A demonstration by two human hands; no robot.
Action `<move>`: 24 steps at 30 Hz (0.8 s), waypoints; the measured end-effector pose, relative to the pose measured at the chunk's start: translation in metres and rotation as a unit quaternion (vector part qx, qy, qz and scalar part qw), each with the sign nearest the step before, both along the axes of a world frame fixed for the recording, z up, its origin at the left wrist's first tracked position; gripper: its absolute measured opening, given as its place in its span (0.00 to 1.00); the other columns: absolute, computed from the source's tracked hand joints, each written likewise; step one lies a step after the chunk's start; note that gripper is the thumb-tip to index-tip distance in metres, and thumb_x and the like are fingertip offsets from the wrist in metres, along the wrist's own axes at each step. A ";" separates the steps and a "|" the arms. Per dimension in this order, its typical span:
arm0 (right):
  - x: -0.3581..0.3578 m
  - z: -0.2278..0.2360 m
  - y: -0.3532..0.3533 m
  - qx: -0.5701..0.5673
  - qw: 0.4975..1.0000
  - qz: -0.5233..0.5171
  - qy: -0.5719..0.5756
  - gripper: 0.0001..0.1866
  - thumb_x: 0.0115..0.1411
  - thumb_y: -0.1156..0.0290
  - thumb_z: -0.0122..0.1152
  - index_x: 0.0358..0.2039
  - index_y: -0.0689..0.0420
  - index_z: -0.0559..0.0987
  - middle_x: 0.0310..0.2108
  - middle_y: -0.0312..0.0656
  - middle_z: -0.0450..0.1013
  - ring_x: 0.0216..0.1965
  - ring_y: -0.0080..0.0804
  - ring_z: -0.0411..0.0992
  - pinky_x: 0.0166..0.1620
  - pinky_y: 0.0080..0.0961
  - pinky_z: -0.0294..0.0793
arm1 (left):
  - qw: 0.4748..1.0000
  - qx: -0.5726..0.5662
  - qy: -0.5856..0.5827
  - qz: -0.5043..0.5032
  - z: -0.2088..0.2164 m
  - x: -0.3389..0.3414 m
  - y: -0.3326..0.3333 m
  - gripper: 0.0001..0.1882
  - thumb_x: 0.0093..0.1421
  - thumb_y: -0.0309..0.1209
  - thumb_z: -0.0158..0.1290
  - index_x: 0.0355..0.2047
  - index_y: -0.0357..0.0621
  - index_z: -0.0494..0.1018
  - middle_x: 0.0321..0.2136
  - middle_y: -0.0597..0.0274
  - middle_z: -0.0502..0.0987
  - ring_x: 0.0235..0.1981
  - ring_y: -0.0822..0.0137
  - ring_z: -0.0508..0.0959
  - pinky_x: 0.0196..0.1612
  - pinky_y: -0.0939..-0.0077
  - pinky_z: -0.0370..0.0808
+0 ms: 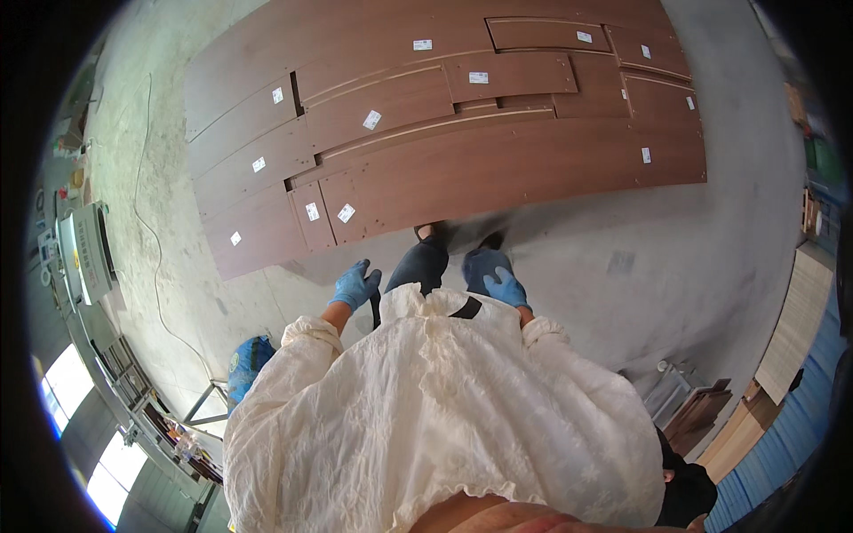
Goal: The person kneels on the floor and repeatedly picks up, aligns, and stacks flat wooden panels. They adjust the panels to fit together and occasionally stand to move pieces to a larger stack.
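My left hand [357,285], in a blue glove, hangs beside my left leg with its fingers loosely apart. A narrow black thing [375,309] shows right behind it; I cannot make out what it is or whether the hand touches it. My right hand [507,289], gloved in blue too, is against my right thigh with its fingers spread and nothing visible in it. Ahead of my feet, brown wooden panels [533,155] lie side by side in a large rectangle, some overlapping or stacked on others. Small white labels [346,213] are stuck on many of them.
Grey concrete floor [613,258] surrounds the panels. A thin cable [158,258] runs along it at the left. Near my left side are a blue sack [248,366] and a metal frame [206,401]. Boards [699,417] lean at the lower right, close to another person in black [689,487].
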State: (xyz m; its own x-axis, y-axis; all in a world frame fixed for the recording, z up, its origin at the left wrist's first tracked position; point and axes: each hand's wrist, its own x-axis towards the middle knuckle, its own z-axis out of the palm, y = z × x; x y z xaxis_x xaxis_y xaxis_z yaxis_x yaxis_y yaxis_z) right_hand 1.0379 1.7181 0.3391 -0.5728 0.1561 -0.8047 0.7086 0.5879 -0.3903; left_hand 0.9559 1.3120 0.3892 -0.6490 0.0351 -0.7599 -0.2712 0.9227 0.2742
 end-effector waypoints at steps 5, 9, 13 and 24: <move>0.008 0.010 0.023 -0.018 1.000 -0.006 -0.004 0.27 0.63 0.44 0.58 0.42 0.57 0.83 0.43 0.54 0.81 0.46 0.51 0.80 0.48 0.44 0.76 | 0.999 0.013 -0.002 0.045 0.031 0.045 -0.029 0.37 0.66 0.55 0.52 0.63 0.37 0.73 0.62 0.43 0.75 0.65 0.45 0.73 0.68 0.57 0.68; 0.066 0.020 0.046 0.007 0.982 -0.132 0.137 0.22 0.64 0.49 0.60 0.36 0.58 0.82 0.35 0.54 0.80 0.37 0.48 0.78 0.42 0.43 0.74 | 0.998 -0.011 -0.061 -0.008 0.037 0.070 -0.039 0.38 0.65 0.57 0.53 0.63 0.38 0.73 0.62 0.43 0.75 0.64 0.44 0.74 0.67 0.56 0.69; 0.160 0.025 0.070 0.008 0.972 -0.228 0.058 0.21 0.65 0.53 0.62 0.39 0.62 0.82 0.36 0.52 0.80 0.39 0.38 0.79 0.45 0.34 0.76 | 0.991 -0.020 -0.069 -0.110 0.029 0.044 -0.037 0.39 0.65 0.59 0.52 0.64 0.41 0.72 0.62 0.44 0.75 0.64 0.43 0.73 0.67 0.55 0.68; 0.452 -0.058 -0.227 0.144 0.867 -0.474 -0.048 0.18 0.72 0.55 0.53 0.33 0.53 0.82 0.27 0.44 0.80 0.24 0.39 0.74 0.29 0.41 0.72 | 0.892 0.062 0.069 -0.443 0.016 -0.138 0.026 0.38 0.64 0.59 0.51 0.63 0.44 0.72 0.61 0.46 0.76 0.63 0.46 0.74 0.65 0.57 0.71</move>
